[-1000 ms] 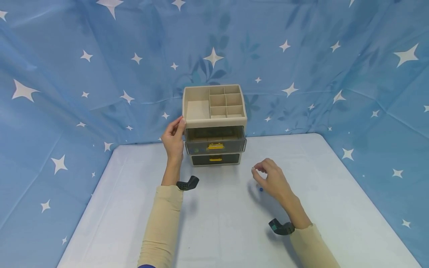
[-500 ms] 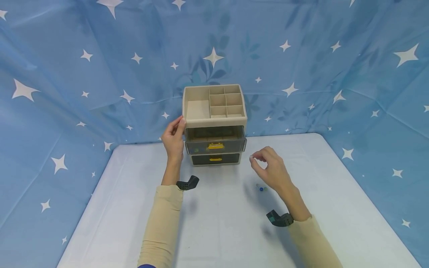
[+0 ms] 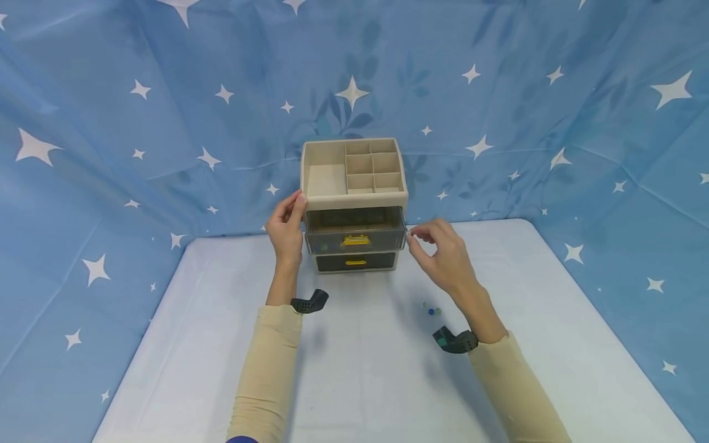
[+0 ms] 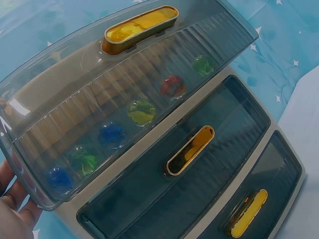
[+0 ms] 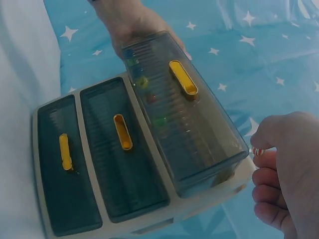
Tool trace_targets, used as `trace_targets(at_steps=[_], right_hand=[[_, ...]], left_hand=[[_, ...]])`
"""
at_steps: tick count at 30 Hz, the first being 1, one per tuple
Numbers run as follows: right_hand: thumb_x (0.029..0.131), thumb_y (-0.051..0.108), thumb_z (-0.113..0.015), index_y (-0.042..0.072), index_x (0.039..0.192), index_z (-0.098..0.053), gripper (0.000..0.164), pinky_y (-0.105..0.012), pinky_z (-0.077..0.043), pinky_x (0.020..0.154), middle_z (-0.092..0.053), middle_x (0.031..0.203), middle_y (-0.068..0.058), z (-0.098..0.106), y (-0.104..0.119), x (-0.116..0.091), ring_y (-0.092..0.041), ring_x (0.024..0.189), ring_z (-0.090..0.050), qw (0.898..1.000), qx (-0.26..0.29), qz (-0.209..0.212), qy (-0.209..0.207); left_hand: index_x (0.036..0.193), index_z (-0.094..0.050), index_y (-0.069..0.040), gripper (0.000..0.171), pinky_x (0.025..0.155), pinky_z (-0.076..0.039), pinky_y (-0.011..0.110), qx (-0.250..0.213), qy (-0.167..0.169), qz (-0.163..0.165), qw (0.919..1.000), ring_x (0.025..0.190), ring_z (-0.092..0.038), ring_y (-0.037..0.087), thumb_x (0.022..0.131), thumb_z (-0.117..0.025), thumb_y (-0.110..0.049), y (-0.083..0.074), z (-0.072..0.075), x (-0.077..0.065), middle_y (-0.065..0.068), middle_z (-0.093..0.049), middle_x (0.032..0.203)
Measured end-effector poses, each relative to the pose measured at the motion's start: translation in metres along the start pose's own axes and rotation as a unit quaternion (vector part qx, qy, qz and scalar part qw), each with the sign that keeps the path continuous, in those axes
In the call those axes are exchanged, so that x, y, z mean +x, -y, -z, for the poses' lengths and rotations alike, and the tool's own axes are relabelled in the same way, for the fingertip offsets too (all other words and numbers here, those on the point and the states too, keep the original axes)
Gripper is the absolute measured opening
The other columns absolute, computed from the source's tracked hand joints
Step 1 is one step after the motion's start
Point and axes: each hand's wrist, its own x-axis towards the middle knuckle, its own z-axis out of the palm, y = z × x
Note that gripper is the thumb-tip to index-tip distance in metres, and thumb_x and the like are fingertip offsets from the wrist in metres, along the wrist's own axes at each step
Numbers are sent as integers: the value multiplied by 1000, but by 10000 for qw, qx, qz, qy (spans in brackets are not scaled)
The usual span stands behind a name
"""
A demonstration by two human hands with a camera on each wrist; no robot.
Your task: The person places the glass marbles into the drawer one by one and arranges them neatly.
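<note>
A beige drawer organizer (image 3: 354, 201) stands at the back of the table, its clear grey top drawer (image 3: 382, 242) pulled out. My left hand (image 3: 286, 232) holds the organizer's left front corner, thumb at the edge by the open drawer. Inside that drawer lies a row of several glass marbles, including a yellow marble (image 4: 142, 112) and a red marble (image 4: 173, 86). Between thumb and index finger, my right hand (image 3: 447, 258) pinches a red-and-white striped marble (image 5: 257, 151), right beside the drawer's front right corner.
On the white table (image 3: 354, 357), a blue marble (image 3: 431, 312) lies among other small marbles, below my right hand. The organizer's top has an open divided tray (image 3: 327, 180). A lower drawer (image 3: 332, 263) is closed. A blue star-patterned cloth (image 3: 526, 111) hangs behind.
My right hand has moved forward and slightly left with the striped marble, up to the drawer's corner, uncovering the marbles on the table. My left hand has stayed at the organizer.
</note>
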Motion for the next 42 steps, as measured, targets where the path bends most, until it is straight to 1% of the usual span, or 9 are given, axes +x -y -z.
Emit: trace_targets(at_steps=[4,11,20,30,37,42], right_hand=[[88,6,-74,-2,96,-70,12,-38,-55,73,-64,88,-14,-3,1,10,-26,82,-61,10000,3,38,66],[90,9,-72,-2,98,-71,13,-37,-53,72,-64,90,-13,-9,-1,21,-25,82,-60,9997,-51,12,257],[92,10,-70,-1,100,-71,14,-37,-53,74,-64,92,-12,-10,0,22,-24,83,-60,9991,-91,-118,407],[92,10,-70,-2,100,-71,14,-36,-52,71,-64,91,-12,-10,-1,22,-25,81,-59,9990,-75,-98,428],[92,9,-70,-1,101,-72,14,-35,-52,72,-63,91,-11,-7,-1,20,-24,82,-60,9990,-73,-51,446],[92,9,-71,-2,102,-71,15,-37,-53,73,-63,92,-12,-4,-1,18,-27,83,-61,9991,-80,-29,426]], left_hand=[[119,-70,4,31,74,-51,19,4,7,38,10000,80,-62,2,96,-69,-15,0,0,0,-15,-70,90],[119,-70,4,31,74,-51,19,-23,16,7,10000,79,-62,2,95,-69,-16,1,0,1,-15,-71,89],[119,-71,3,31,74,-51,19,-8,-9,47,10000,80,-61,2,95,-69,-16,2,0,0,-15,-71,89],[118,-71,4,30,72,-50,19,-69,-9,-13,10000,78,-61,5,95,-69,-15,2,0,1,-13,-71,88],[119,-70,4,31,72,-50,18,-74,-16,-1,10000,79,-61,4,95,-69,-15,2,0,1,-15,-71,89],[119,-70,4,31,73,-50,18,-78,-18,26,10000,79,-60,4,95,-69,-15,1,0,1,-15,-71,89]])
